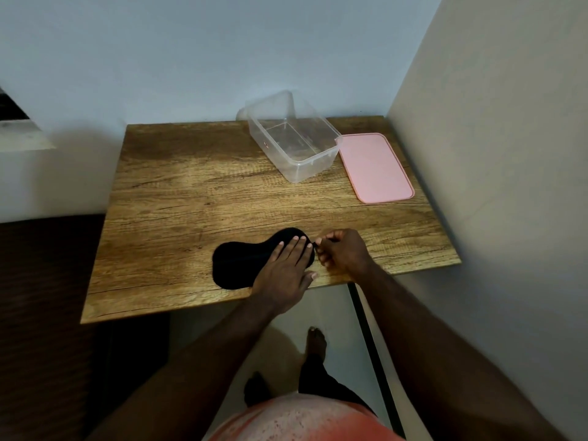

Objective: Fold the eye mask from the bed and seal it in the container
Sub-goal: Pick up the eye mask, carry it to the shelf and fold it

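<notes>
A black eye mask lies flat on the wooden table near its front edge. My left hand rests palm-down on the mask's right half, fingers straight and apart. Just right of it, my right hand pinches the mask's thin black strap at the mask's right end. A clear plastic container stands open and empty at the back of the table. Its pink lid lies flat on the table, touching the container's right side.
The table stands in a corner, with a blue wall behind it and a pale wall close on the right. A dark bed surface sits low on the left. My feet and a black table leg show below the front edge.
</notes>
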The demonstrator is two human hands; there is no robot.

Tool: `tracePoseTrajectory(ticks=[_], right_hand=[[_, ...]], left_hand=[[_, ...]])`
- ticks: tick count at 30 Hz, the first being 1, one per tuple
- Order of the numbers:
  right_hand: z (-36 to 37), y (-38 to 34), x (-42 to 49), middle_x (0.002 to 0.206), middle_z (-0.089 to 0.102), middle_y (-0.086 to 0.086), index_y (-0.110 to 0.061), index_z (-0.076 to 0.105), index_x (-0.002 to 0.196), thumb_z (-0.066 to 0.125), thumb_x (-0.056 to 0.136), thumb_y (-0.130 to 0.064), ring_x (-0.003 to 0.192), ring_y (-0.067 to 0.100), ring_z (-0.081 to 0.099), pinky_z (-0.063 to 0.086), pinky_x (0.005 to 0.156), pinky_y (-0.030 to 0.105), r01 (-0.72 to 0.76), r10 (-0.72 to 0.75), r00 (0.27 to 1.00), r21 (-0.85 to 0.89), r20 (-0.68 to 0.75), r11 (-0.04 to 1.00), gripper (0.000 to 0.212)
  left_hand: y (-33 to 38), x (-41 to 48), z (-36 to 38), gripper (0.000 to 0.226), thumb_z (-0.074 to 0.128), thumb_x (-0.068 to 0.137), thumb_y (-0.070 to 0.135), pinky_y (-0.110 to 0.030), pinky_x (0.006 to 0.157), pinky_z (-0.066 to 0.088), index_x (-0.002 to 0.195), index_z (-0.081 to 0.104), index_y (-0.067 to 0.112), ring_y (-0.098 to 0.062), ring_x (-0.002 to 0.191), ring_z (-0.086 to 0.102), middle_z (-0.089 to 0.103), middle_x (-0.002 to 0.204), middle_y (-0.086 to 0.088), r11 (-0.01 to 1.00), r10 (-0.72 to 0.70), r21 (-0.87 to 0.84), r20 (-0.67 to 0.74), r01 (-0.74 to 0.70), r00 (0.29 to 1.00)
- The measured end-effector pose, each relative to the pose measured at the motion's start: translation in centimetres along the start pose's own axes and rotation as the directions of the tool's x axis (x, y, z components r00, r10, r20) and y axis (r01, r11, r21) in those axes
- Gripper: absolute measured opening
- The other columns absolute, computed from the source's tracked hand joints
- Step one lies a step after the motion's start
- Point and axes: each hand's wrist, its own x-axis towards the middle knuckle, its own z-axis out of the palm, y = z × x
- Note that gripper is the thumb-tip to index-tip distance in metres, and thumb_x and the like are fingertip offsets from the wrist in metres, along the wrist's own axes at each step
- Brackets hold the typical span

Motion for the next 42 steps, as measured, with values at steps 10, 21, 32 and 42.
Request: tracePoseTrajectory(ticks=[10,21,32,42], right_hand=[[0.8,1.0,-0.5,0.073,0.068,0.013,-0.003,0.069,0.093,0.071,0.086,-0.003,0.057,0.017,0.059,0.052,0.054,0.028,0.046,-0.042,0.998,0.112,-0.040,0.993,0.006],[2.4,1.9,0.3,0.071,0.072,0.006,-0.017,0.072,0.076,0.073,0.086,-0.013,0.059,0.014,0.063,0.056,0.064,0.035,0.123,-0.128,0.968,-0.037,-0.217,0.992,0.011],[1.7,2.0,-0.3,0.070,0.070,0.009,-0.014,0.069,0.089,0.065,0.093,-0.012,0.054,0.018,0.061,0.051,0.052,0.028,0.159,-0.135,0.969,0.103,-0.205,0.982,0.006],[1.5,1.8,0.0,0.071,0.074,0.007,-0.017,0.070,0.080,0.069,0.090,-0.013,0.063,0.024,0.072,0.062,0.064,0.041,0.179,-0.188,0.958,-0.063,-0.215,0.982,0.010]], left_hand=[[0.0,0.2,0.4,0.069,0.008,0.097,0.053,-0.040,0.122,-0.001,0.155,0.012,0.015,-0.017,0.150,-0.003,0.007,0.163,-0.005,1.000,-0.004,0.018,-0.013,0.005,1.000],[0.2,0.1,-0.3,0.062,0.020,0.102,0.042,-0.035,0.121,-0.005,0.154,0.011,0.012,-0.014,0.150,-0.003,0.006,0.163,-0.004,0.998,-0.011,-0.057,-0.024,0.010,1.000],[-0.1,-0.1,0.0,0.062,0.021,0.102,0.045,-0.035,0.121,-0.004,0.155,0.012,0.013,-0.015,0.150,0.000,0.009,0.163,-0.004,0.998,0.000,-0.059,-0.037,-0.002,0.999],[0.1,-0.1,0.0,0.061,0.020,0.102,0.047,-0.036,0.121,-0.003,0.154,0.012,0.015,-0.016,0.150,-0.001,0.007,0.163,-0.004,0.999,-0.005,-0.048,-0.041,0.003,0.999]])
